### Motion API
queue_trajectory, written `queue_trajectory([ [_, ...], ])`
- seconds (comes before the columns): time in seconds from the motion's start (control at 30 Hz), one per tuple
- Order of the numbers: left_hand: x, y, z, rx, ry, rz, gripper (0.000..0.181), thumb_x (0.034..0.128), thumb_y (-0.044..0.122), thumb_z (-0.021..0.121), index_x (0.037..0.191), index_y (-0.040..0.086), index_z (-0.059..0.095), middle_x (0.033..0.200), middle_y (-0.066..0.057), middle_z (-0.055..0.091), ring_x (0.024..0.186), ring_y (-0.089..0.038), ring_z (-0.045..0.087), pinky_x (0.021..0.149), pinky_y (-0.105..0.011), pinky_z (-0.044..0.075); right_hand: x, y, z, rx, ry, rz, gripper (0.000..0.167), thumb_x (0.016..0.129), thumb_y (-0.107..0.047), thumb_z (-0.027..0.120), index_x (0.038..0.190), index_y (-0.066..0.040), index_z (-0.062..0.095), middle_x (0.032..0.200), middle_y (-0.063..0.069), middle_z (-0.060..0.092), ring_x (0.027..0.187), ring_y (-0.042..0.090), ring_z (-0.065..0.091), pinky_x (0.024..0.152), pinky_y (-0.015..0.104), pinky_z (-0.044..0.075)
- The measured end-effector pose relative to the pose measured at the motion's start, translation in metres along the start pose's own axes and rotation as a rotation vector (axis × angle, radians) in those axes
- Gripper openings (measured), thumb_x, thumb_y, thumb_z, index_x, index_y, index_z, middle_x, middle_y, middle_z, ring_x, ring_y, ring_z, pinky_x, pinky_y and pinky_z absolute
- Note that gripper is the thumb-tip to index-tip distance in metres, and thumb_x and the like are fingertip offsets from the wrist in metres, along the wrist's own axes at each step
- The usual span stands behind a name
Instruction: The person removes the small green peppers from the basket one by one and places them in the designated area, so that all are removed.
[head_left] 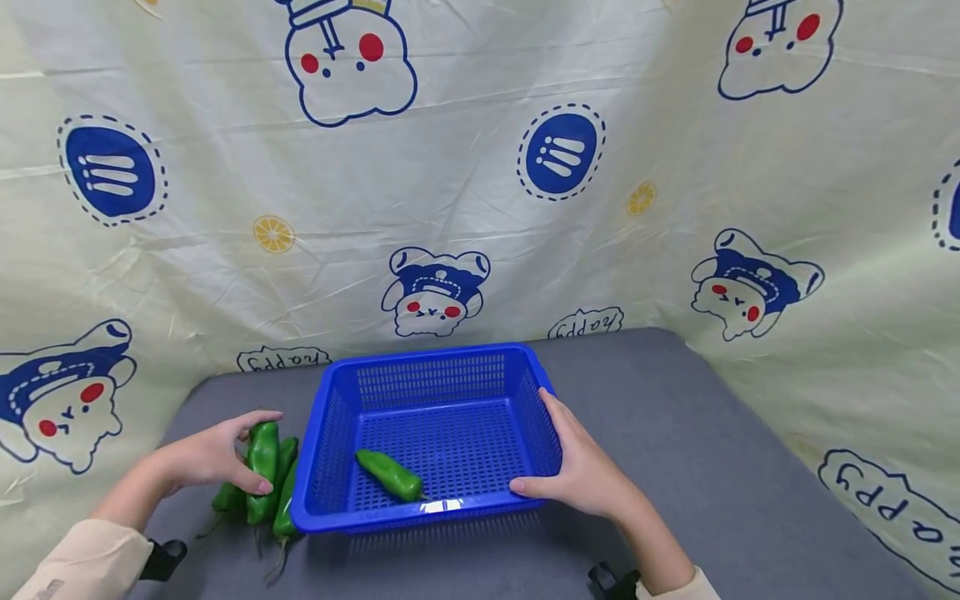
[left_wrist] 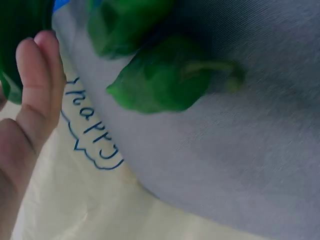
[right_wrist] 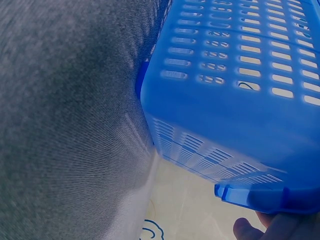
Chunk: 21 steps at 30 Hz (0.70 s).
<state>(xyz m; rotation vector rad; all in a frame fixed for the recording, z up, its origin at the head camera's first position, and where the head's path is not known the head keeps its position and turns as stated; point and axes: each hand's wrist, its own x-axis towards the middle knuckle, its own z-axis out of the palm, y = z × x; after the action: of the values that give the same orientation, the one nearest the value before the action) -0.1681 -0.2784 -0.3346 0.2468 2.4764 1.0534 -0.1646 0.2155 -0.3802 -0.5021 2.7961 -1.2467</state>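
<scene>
My left hand (head_left: 213, 454) pinches a long green pepper (head_left: 263, 457) between thumb and fingers, left of the blue basket (head_left: 420, 357). Beside and under it lie more green peppers (head_left: 286, 510), stems toward me; some are partly hidden. In the left wrist view the fingers (left_wrist: 36, 75) press on the held pepper (left_wrist: 15, 30), with loose peppers (left_wrist: 160, 80) near. One green pepper (head_left: 390, 475) lies inside the basket at front left. My right hand (head_left: 588, 471) holds the basket's right rim; the right wrist view shows its fingertips (right_wrist: 245, 230) by the rim.
A grey cloth-covered table (head_left: 645, 400) lies under everything and extends to the right of the basket. Behind it hangs a cream curtain (head_left: 465, 208) printed with cartoon bears, meeting the table's back edge. Dark straps (head_left: 163, 560) circle both wrists.
</scene>
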Motion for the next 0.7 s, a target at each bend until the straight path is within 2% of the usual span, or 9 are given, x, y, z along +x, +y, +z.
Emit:
queue_trajectory([
  [0.13,0.003,-0.004,0.009,0.116,0.028,0.018,0.103,0.0705,0.020,0.090,0.151,-0.001,0.029,0.140,-0.035,0.040,0.125,-0.050,0.042,0.097,-0.062,0.044,0.000,0.000,-0.001,-0.003,0.003,-0.004,0.126,0.069,-0.059,0.083,0.161,-0.021,0.005,0.167,0.012,0.011,0.151,0.042,0.018,0.108,0.073,0.030],
  [0.23,0.005,-0.006,0.015,0.170,0.046,0.026,0.104,0.0669,0.022,0.092,0.149,-0.002,0.033,0.135,-0.033,0.045,0.123,-0.048,0.043,0.098,-0.065,0.041,0.000,0.000,-0.001,-0.012,0.004,-0.003,0.126,0.069,-0.060,0.083,0.161,-0.021,0.006,0.167,0.012,0.012,0.151,0.042,0.019,0.108,0.073,0.030],
  [0.33,0.005,-0.006,0.020,0.205,0.057,0.022,0.104,0.0662,0.025,0.092,0.149,-0.001,0.035,0.134,-0.035,0.042,0.122,-0.049,0.042,0.096,-0.064,0.041,0.000,0.000,0.000,-0.016,0.003,0.001,0.126,0.069,-0.061,0.082,0.161,-0.021,0.006,0.167,0.011,0.012,0.151,0.042,0.019,0.108,0.073,0.030],
  [0.47,0.003,-0.006,0.021,0.243,0.084,0.016,0.099,0.0720,0.034,0.089,0.150,0.003,0.035,0.134,-0.037,0.038,0.121,-0.051,0.042,0.093,-0.065,0.043,0.000,0.001,0.000,-0.019,0.001,0.002,0.126,0.068,-0.061,0.082,0.161,-0.021,0.006,0.167,0.011,0.011,0.151,0.042,0.018,0.108,0.073,0.029],
  [0.57,0.001,-0.003,0.020,0.262,0.134,0.022,0.093,0.0775,0.040,0.084,0.149,0.004,0.036,0.133,-0.037,0.039,0.121,-0.050,0.044,0.089,-0.062,0.047,0.001,0.001,0.000,-0.021,0.004,-0.001,0.127,0.068,-0.062,0.082,0.161,-0.022,0.006,0.167,0.011,0.011,0.151,0.042,0.018,0.108,0.073,0.029],
  [0.63,-0.001,0.000,0.018,0.235,0.163,0.027,0.091,0.0808,0.041,0.081,0.150,0.003,0.035,0.133,-0.037,0.040,0.105,-0.043,0.054,0.081,-0.053,0.051,0.001,0.001,0.000,-0.023,0.007,-0.002,0.127,0.068,-0.062,0.082,0.161,-0.022,0.006,0.167,0.011,0.011,0.151,0.042,0.017,0.108,0.073,0.029],
  [0.7,-0.002,0.004,0.017,0.193,0.191,0.031,0.089,0.0826,0.039,0.079,0.150,0.002,0.034,0.131,-0.036,0.043,0.086,-0.031,0.058,0.072,-0.043,0.050,0.001,0.002,0.000,-0.026,0.009,-0.002,0.127,0.068,-0.062,0.082,0.161,-0.022,0.006,0.167,0.011,0.011,0.151,0.042,0.017,0.108,0.073,0.028],
])
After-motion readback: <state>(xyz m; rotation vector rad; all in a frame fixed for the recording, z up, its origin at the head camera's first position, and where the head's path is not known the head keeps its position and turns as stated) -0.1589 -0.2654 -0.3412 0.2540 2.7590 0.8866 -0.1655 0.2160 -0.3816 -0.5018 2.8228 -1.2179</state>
